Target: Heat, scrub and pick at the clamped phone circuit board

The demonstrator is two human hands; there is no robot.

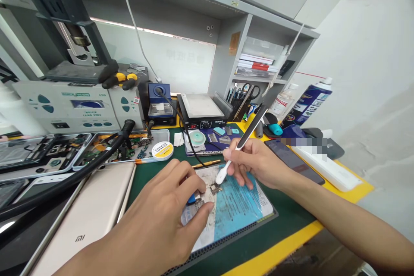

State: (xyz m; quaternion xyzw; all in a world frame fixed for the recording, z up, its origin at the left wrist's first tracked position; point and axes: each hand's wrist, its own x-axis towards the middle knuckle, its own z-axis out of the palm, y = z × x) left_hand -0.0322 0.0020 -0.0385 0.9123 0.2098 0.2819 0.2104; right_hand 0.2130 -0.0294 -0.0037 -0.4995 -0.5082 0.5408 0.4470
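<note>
My right hand [247, 159] grips a slim black-and-white brush [250, 127], its white head angled down onto a small circuit board [215, 188]. That board lies on a blue and white work pad [239, 211]. To the left of the board, my left hand [168, 211] hangs over the pad with thumb and index finger apart. A small blue item [192, 199] shows between those fingers; whether they touch it I cannot tell.
Tan tablet-like device [90, 211] and thick black hose [97, 155] lie left. Behind are a soldering station [87, 108], a flat heating plate [202, 108] and a round yellow-labelled tin [162, 150]. On the right are a dark phone [291, 159], white box [326, 168] and spray can [307, 103].
</note>
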